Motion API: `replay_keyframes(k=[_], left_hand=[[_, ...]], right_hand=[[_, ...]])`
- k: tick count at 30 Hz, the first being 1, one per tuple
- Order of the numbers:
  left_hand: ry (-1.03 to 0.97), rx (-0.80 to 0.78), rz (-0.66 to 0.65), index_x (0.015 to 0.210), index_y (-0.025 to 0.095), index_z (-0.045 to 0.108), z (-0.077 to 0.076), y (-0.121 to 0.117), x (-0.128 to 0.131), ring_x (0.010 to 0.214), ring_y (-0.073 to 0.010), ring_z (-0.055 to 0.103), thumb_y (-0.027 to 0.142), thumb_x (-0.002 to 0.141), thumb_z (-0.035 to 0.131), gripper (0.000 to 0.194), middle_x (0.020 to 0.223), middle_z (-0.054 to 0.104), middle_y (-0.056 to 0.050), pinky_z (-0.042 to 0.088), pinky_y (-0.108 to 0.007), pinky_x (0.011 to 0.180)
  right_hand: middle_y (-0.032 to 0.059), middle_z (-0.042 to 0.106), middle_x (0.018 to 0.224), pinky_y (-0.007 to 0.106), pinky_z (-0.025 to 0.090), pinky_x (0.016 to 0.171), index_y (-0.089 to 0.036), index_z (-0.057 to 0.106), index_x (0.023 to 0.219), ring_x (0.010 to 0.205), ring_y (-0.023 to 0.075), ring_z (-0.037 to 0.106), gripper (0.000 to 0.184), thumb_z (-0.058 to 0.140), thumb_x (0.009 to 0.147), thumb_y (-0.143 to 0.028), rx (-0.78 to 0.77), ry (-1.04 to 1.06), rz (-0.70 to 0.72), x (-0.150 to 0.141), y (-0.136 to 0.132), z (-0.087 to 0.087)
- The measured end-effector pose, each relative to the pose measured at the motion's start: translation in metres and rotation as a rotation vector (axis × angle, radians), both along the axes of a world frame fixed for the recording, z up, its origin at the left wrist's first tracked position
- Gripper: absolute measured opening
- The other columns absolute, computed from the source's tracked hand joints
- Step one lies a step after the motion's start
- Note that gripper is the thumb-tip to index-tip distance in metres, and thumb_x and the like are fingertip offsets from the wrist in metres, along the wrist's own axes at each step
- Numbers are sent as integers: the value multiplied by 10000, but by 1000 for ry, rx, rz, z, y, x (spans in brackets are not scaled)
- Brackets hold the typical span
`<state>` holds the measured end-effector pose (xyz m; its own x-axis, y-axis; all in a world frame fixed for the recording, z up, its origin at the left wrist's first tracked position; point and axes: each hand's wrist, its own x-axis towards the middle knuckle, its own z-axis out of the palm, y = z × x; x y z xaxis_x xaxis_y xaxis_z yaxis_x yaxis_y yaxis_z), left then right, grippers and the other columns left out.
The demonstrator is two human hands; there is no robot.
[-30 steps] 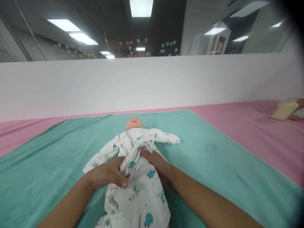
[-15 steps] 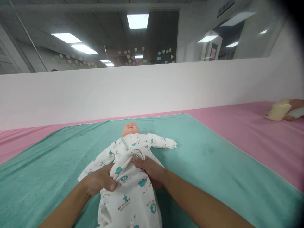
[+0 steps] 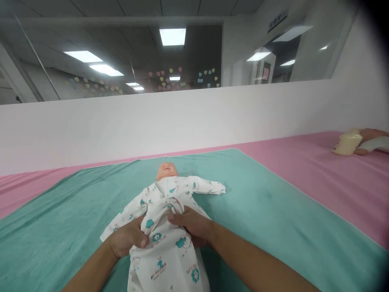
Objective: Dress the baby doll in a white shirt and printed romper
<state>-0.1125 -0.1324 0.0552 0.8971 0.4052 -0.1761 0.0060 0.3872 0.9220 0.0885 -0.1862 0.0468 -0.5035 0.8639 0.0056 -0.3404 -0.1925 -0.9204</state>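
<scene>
While the baby doll (image 3: pixel 167 170) lies on its back, its head points at the far edge of the teal towel (image 3: pixel 261 202), and its long axis runs nearly straight toward the person, with the lower end passing out of view at the bottom. The doll sits around the towel's middle, well away from its side edges. A white baby gown (image 3: pixel 165 247) with teal animal prints covers the body, one sleeve (image 3: pixel 206 187) stretched toward the right and the other slanting down to the left. The left hand (image 3: pixel 127 237) is curled, its fingers gathering a fold of the gown at the doll's middle. The right hand (image 3: pixel 191 225) lies palm down across the same bunched cloth, fingers together and pressing; whether it pinches anything, I cannot tell. The two hands sit just apart. The towel rests on a pink-covered surface (image 3: pixel 304 172), and a blurred cream object (image 3: pixel 348 142) lies near that surface's right side, beyond the towel.
</scene>
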Motion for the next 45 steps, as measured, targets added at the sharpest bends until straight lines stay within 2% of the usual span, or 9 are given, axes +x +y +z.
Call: replay_keyframes(k=[4,11,16,20,26,29,37,41,45], left_hand=[[-64,5,157,1205,113,597,3,-8,4,852,-301,667,278,601,802,660,894,713,-138,529,-355,748],[-92,64,482,1027,112,685,16,-23,21,557,-178,621,311,711,698,373,604,663,-47,497,-243,547],[9,221,282,1001,121,682,19,-26,15,640,-189,621,403,725,696,394,691,669,-49,503,-265,611],[173,382,75,970,127,684,21,-29,11,791,-236,635,273,674,755,338,829,686,-64,505,-288,685],[-168,161,469,978,105,679,16,-35,21,799,-250,652,273,719,681,309,883,698,-114,529,-312,689],[-148,150,423,878,69,696,16,-39,25,772,-258,651,235,724,655,230,831,697,-138,528,-322,669],[-49,225,276,940,91,684,15,-38,21,697,-197,611,409,722,699,386,768,673,-88,465,-263,610],[29,278,210,972,106,671,19,-42,22,739,-208,618,282,668,758,362,806,674,-74,471,-269,646],[-161,166,379,1126,116,622,16,-45,26,817,-245,650,293,755,675,415,899,695,-109,502,-312,723]], right_hand=[[78,670,933,343,466,794,-148,652,1049,844,191,618,533,779,619,-436,27,33,43,5,-3,3],[44,667,1001,336,495,794,-208,679,1000,914,205,607,461,809,585,-364,34,-348,261,11,-17,25],[79,674,969,367,485,839,-168,648,1040,906,210,625,476,737,674,-460,-21,10,-91,7,-20,18],[60,667,850,342,484,770,-172,650,1002,797,193,629,456,716,689,-497,-112,77,-252,3,-23,18],[21,620,749,282,442,660,-182,665,912,712,155,565,477,663,680,-599,108,-140,-9,2,-32,25],[2,624,774,269,444,677,-181,668,844,741,149,561,396,803,574,-437,208,-263,173,5,-35,26],[21,647,714,306,461,711,-162,669,922,677,155,586,321,671,744,-429,42,77,-250,1,-31,18],[-2,588,582,271,426,615,-163,644,735,559,126,523,268,642,771,-429,40,176,-192,1,-29,18],[-49,401,410,248,385,541,-164,590,595,448,94,413,325,650,771,-431,48,162,-81,1,-31,18]])
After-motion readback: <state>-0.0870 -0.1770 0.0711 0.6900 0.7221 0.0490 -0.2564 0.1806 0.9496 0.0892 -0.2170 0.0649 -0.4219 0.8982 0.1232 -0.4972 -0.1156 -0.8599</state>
